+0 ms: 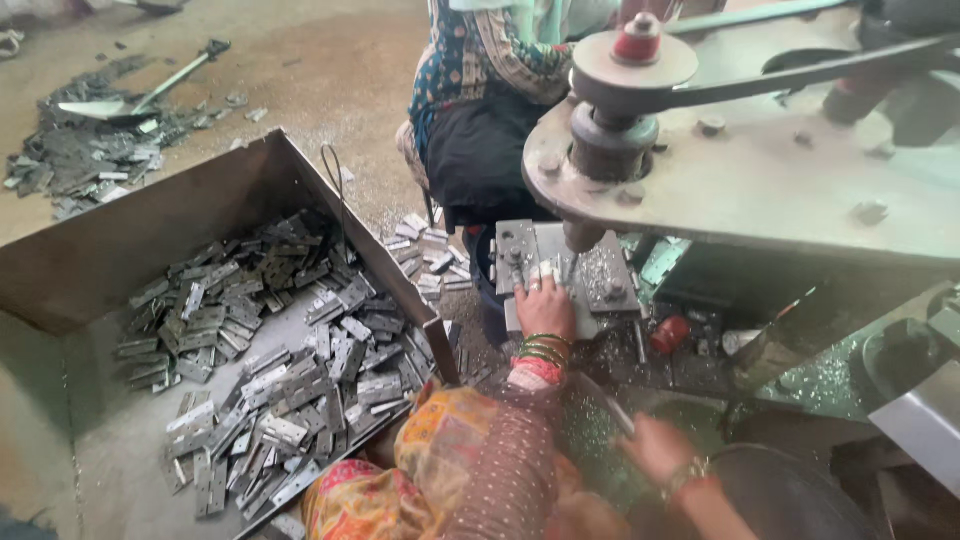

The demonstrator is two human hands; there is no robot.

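Left hand (545, 305) lies flat, fingers spread open, on the grey metal plate (520, 255) of the press bed, fingertips right under the spindle (582, 237). Whether it pins a hinge there, I cannot tell. Right hand (655, 447) sits low at the machine's near edge (blurred, so grip unclear). Big metal tray (100, 260) to the left holds loose hinge plates (290, 380). Another person (480, 110) sits beyond the machine.
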